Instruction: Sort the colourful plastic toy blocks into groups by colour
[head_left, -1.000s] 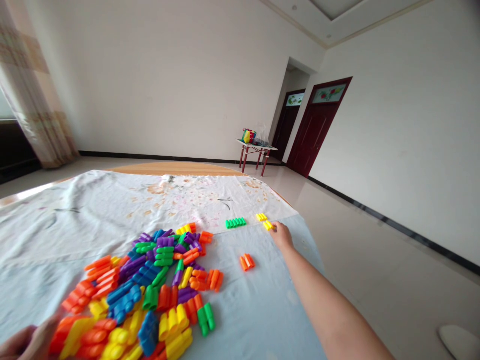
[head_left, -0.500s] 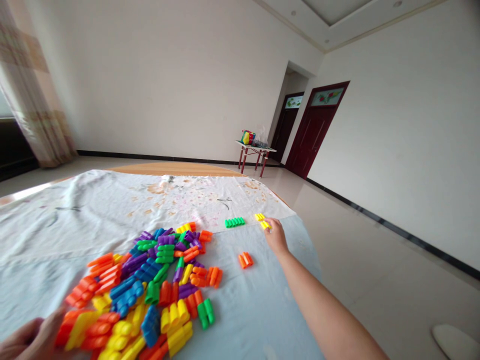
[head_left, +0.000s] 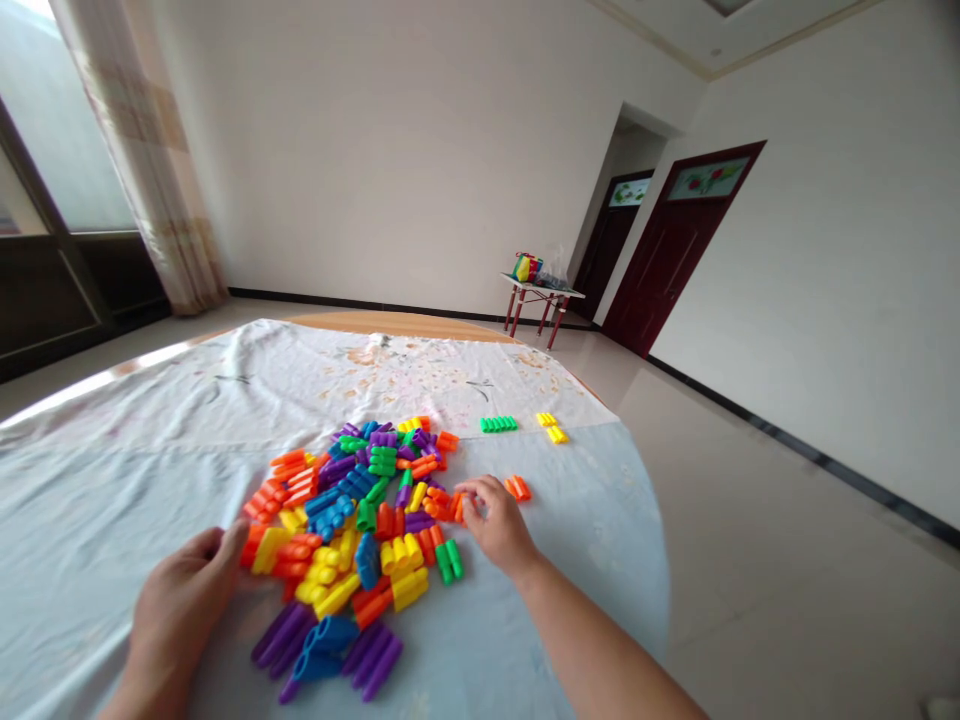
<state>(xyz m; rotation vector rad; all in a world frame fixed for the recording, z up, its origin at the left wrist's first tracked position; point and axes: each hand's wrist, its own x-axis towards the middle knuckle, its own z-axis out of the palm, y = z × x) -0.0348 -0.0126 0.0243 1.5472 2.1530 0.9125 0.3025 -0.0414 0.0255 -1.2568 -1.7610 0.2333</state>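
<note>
A heap of plastic toy building blocks, shaped like joined tubes in orange, yellow, blue, green and purple, lies on the tablecloth. At its right edge my right hand has thumb and fingers pinched on an orange block. My left hand rests at the heap's left side, its thumb drawn against bent fingers and its tip by an orange block; anything inside is hidden. Beyond my right hand lie a separate orange block, a green row of tubes and two yellow blocks.
A pale blue and flowered white cloth covers the round wooden table. Farther off, a small table carries a colourful bag. A dark red door stands at the right, a curtain at the left.
My right hand has left the yellow blocks, which now lie on the cloth, and come back left and nearer to the heap. The view has shifted, showing more of my left hand and the near blocks.
</note>
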